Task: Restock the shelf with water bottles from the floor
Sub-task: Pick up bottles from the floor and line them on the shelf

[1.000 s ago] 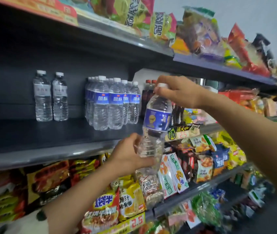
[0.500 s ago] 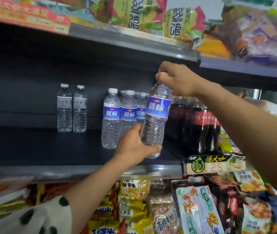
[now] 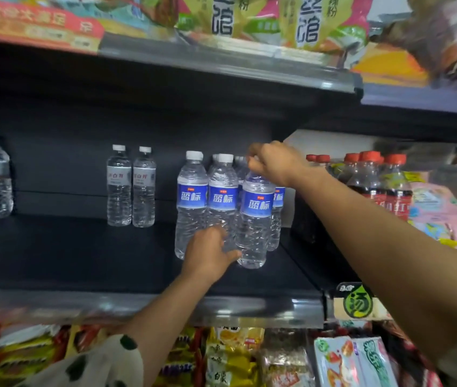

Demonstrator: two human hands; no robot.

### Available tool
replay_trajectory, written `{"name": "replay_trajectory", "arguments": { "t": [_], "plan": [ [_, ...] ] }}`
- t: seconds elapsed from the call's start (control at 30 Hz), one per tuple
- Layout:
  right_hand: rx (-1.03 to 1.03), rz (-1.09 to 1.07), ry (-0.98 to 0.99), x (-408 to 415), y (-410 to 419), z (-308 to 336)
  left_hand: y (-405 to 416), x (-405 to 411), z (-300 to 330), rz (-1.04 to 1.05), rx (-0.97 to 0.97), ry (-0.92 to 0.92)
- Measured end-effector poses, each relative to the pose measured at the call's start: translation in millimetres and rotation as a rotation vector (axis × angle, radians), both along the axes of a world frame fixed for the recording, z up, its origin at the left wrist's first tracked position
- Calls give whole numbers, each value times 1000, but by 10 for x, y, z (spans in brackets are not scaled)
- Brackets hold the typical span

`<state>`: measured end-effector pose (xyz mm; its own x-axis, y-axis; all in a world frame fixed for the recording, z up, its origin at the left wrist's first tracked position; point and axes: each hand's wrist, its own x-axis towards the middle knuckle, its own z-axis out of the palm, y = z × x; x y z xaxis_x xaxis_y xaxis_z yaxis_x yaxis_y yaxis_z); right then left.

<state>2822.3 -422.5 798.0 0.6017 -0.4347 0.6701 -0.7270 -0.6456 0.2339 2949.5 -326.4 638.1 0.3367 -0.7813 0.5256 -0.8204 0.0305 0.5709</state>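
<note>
The right hand (image 3: 273, 163) grips the cap end of a blue-label water bottle (image 3: 255, 219), which stands upright on the dark shelf (image 3: 82, 261), touching the front of the cluster of matching bottles (image 3: 207, 202). The left hand (image 3: 207, 254) curls around that bottle's lower part. Red-capped drinks (image 3: 375, 180) stand just right of the cluster.

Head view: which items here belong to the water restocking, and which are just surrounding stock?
Job:
blue-label water bottle, right hand at its cap, left hand at its base
blue-label bottle row
dark shelf

Surrounding stock:
white-label water bottles
red-capped drink bottles
snack packets
</note>
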Motion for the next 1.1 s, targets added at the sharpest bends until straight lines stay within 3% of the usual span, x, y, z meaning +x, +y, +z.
{"name": "replay_trajectory", "arguments": {
  "t": [0.3,0.67,0.8,1.0,1.1],
  "plan": [
    [72,-2,-11,137,-324,-20,-236,32,-24,82,-5,-78],
    [112,49,-19,94,-490,-56,-271,116,-43,3,-17,-126],
    [188,-21,-13,62,-350,-25,-197,142,2,-34,32,-125],
    [-72,-166,-28,-170,246,-227,161,199,149,-110,71,-170],
    [-74,-191,38,-342,700,-510,382,231,189,-120,30,-190]
  ]
}}
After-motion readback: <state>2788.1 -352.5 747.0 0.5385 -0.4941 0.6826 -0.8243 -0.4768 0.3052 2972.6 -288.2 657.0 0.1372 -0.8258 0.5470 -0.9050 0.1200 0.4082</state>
